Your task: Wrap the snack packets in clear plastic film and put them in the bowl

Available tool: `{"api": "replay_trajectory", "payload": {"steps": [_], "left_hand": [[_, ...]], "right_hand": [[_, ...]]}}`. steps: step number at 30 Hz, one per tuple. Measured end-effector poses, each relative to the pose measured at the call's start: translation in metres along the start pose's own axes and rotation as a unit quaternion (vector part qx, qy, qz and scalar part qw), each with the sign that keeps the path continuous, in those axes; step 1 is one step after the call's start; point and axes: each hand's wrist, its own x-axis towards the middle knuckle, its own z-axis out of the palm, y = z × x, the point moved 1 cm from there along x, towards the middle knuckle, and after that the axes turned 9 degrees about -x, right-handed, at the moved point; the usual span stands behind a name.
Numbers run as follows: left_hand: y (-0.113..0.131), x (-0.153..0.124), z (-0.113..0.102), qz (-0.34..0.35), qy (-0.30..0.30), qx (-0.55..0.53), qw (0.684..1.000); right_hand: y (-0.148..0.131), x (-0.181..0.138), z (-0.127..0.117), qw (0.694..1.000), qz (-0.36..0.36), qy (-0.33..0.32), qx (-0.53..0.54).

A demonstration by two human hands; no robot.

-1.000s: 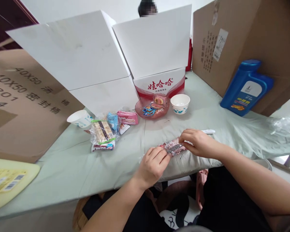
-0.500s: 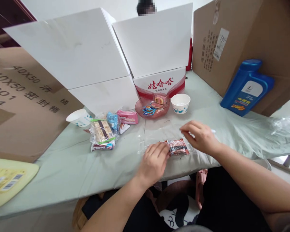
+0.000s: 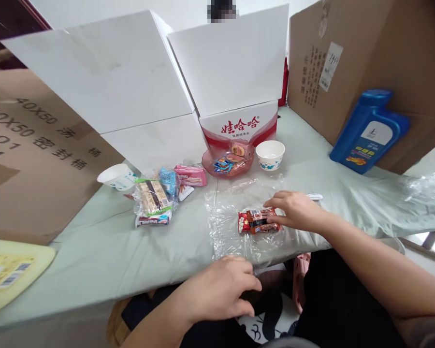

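Note:
Two or so small snack packets (image 3: 259,221), red and brown, lie side by side on a spread sheet of clear plastic film (image 3: 224,237) at the table's front. My right hand (image 3: 299,211) reaches over their right end, fingertips touching the wrappers, fingers and thumb apart. Nearer to me, my left hand (image 3: 221,290) hovers at the table edge below the film, empty, thumb and fingers spread. A small white object (image 3: 314,196), partly hidden, lies just behind my right hand.
Behind the film stand a pink glass dish (image 3: 212,166) of snacks and a paper bowl (image 3: 270,157). Wrapped snacks (image 3: 154,198) and a tipped paper bowl (image 3: 118,176) lie left. A blue bottle (image 3: 369,133) stands right. White boxes (image 3: 148,87) and cartons (image 3: 326,58) border the back; a person's head shows behind.
My left hand has drawn back toward me from the packets and opened. My right hand has come down onto the packets' right end. The film now lies spread flatter, with more packet showing.

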Motion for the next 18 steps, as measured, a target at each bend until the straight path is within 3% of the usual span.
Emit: {"api": "replay_trajectory", "payload": {"steps": [1,3,5,7,12,18], "left_hand": [[0.001,0.0,0.0,-0.008,-0.01,-0.018,1.0],[-0.003,0.002,0.0,-0.042,0.036,-0.011,0.998],[-0.013,0.006,-0.002,-0.095,0.111,0.047,0.988],[-0.024,0.01,-0.002,-0.152,0.14,0.118,0.971],[-0.036,0.011,0.0,-0.212,0.103,0.156,0.959],[-0.034,0.008,0.002,-0.231,0.112,0.147,0.955]], "right_hand": [[-0.004,0.0,0.0,0.999,-0.049,0.006,0.018],[-0.008,0.001,0.004,0.992,-0.117,-0.008,0.043],[-0.01,0.003,0.008,0.991,-0.12,-0.031,0.043],[-0.011,0.006,0.011,0.995,-0.092,-0.024,0.038],[-0.027,0.016,0.017,0.992,-0.035,0.085,0.086],[-0.043,0.021,0.041,0.997,-0.074,0.0,0.021]]}}
